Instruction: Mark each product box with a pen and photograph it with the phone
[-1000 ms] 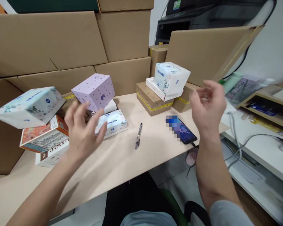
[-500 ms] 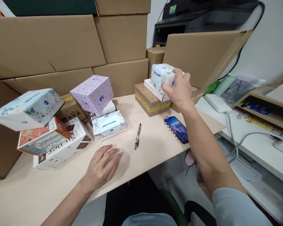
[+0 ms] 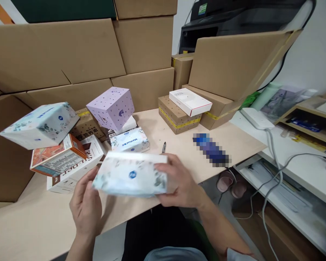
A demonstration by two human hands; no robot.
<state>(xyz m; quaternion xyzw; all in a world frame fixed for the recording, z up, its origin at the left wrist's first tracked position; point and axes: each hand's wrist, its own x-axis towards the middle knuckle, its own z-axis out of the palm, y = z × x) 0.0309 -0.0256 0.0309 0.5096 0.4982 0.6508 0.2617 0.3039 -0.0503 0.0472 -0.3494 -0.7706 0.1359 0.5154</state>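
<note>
The right hand (image 3: 180, 183) grasps the right end of a white floral tissue pack (image 3: 132, 174), thumb and fingers closed on it, holding it above the front edge of the bench (image 3: 21, 224). The left hand (image 3: 86, 203) is at the pack's left end with fingers bent; whether it grips or only touches, I cannot tell. Just beyond the pack lie a pen (image 3: 164, 146), partly hidden, and a flatter tissue pack (image 3: 130, 140), with a purple box (image 3: 111, 107) behind. To the left, another floral pack (image 3: 40, 125) tops an orange box (image 3: 62, 156) on a white carton (image 3: 67, 181). To the right, a flat white box (image 3: 190, 100) rests on a brown box (image 3: 176, 119). Large cardboard boxes (image 3: 146, 45) stand at the back.
</note>
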